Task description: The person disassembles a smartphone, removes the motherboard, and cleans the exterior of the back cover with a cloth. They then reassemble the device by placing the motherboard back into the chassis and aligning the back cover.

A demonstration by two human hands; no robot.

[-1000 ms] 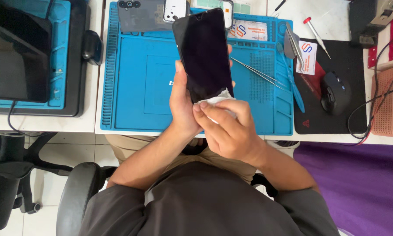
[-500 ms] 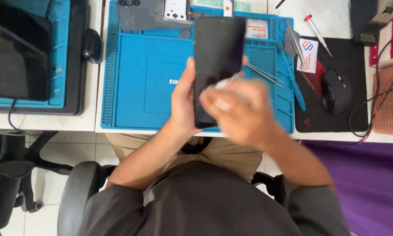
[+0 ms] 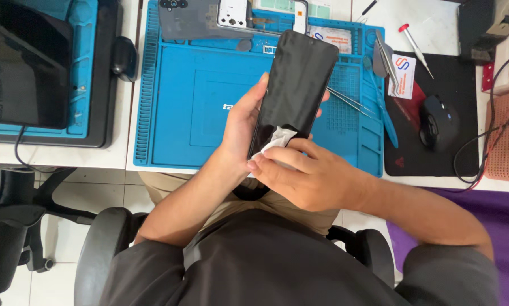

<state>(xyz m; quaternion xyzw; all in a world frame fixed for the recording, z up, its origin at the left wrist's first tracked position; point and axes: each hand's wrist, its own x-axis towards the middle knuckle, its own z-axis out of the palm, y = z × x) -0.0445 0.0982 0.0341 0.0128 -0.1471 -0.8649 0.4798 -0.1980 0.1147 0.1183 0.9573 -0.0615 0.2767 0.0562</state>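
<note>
Black and glossy, the phone (image 3: 297,85) is held above the blue mat (image 3: 192,107), its glass face up toward the camera. Its long axis runs from the near edge of the mat toward the far edge, leaning a little to the right, so the top end points at the far right part of the mat and the bottom end sits over the mat's near edge. The left hand (image 3: 240,127) grips the phone from its left side, thumb along the left edge and fingertips just showing past the right edge, closed firmly around the body. The right hand (image 3: 308,175) comes in from the near side of the mat and pinches a small white wipe (image 3: 274,141) against the lower part of the screen; its fingers are curled tight on the wipe, though how much of the wipe is tucked under them is hard to tell. On the far edge of the mat lie a grey phone back (image 3: 195,20) and a white part (image 3: 233,12). Thin metal tweezers (image 3: 351,102) rest on the right part of the mat, just beyond the phone. Right of the mat a black mouse (image 3: 438,122) sits on a dark pad (image 3: 430,153), and a red-tipped screwdriver (image 3: 416,48) lies beyond it. Left of the mat is a tablet (image 3: 28,65) with a dark screen.
</note>
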